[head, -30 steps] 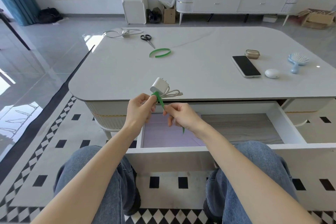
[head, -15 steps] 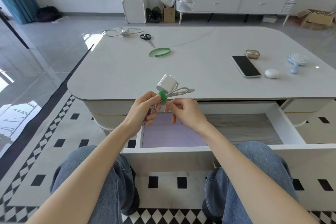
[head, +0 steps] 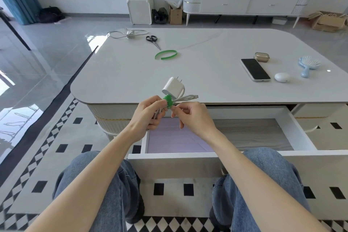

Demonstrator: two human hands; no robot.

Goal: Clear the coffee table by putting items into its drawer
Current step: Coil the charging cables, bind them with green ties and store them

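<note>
Head view

The left hand (head: 148, 113) grips the folded white cable (head: 185, 98) of a white charger (head: 173, 87), with its fingers curled round the bundle. The right hand (head: 190, 117) pinches the green strap (head: 168, 101) that is wrapped round that cable, between thumb and forefinger; its other fingers are loosely curled. Charger, cable and strap are held in the air at the front edge of the coffee table (head: 131, 73), above the back of the open drawer (head: 263, 133). The charger prongs point away from the person. The drawer is pulled out toward the person's knees. A purple sheet (head: 175, 141) lies in its left part; wood-grain bottom shows in its right part.

On the table top:
- a second green strap (head: 166, 55), loose and curved, near the centre
- black-handled scissors (head: 153, 40) beyond it
- a second white cable (head: 128, 34), uncoiled, at the far left corner
- a phone (head: 255, 69), screen up, on the right side
- a small gold-coloured case (head: 261, 57) just beyond the phone
- a white oval case (head: 281, 77) just right of the phone
- a blue hairbrush (head: 308, 64) further right
</note>
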